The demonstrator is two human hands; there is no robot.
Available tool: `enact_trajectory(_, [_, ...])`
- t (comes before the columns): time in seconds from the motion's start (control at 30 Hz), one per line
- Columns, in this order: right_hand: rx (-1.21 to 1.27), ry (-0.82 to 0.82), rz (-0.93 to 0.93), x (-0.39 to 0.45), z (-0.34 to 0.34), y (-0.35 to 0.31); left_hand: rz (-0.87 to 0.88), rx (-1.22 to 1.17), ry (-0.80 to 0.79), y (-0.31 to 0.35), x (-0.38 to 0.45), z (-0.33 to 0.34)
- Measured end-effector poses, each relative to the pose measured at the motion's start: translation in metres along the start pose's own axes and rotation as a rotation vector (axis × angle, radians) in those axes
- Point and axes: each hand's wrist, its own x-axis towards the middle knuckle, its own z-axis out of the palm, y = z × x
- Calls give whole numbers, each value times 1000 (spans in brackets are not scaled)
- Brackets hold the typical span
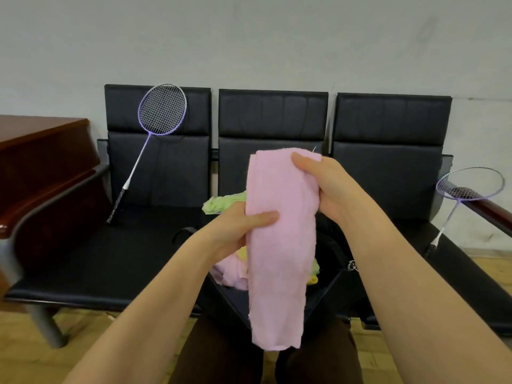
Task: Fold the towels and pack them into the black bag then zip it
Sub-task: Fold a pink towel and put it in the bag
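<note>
A pink towel (279,245) folded into a long strip hangs in front of me over the middle seat. My right hand (324,181) grips its top right edge, thumb over the front. My left hand (238,225) pinches its left edge lower down, thumb on the front. Below it the black bag (329,289) lies open on the seat. Inside the bag lie another pink towel (231,273) and bits of yellow and green cloth. A green towel (221,203) lies behind my left hand, partly hidden.
A row of three black seats (110,256) stands against the grey wall. One purple badminton racket (149,134) leans on the left seat; another (465,195) rests at the right armrest. A brown wooden desk (41,162) is at the left.
</note>
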Motion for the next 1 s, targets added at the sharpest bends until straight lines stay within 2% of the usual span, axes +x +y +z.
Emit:
enact_trajectory(0.1, [62,48,195,-10,-5,30,-33,-138,55,-17,-6,10])
enact_trajectory(0.2, [92,-116,308,-34,-20,73,-122,-228,92,-32,-5,14])
enact_trajectory(0.3, [39,-203,292,-48,-30,105,-217,-213,212,-50,2,11])
enact_trajectory(0.4, [-52,-162,231,-46,-25,120,-274,-80,344,-67,5,6])
enact_trajectory(0.53, [8,-76,146,-39,-20,130,-247,51,448,-82,-7,2])
enact_trajectory(0.67, [-53,16,130,-33,-14,133,-33,177,279,-91,-25,2])
enact_trajectory(0.73, [-67,40,98,-34,-12,131,24,191,257,-88,-24,3])
enact_trajectory(0.9, [-238,-143,65,-35,-15,113,33,250,221,-69,-17,3])
enact_trajectory(1.0, [-357,-193,64,-28,-14,101,60,430,251,-56,-13,1])
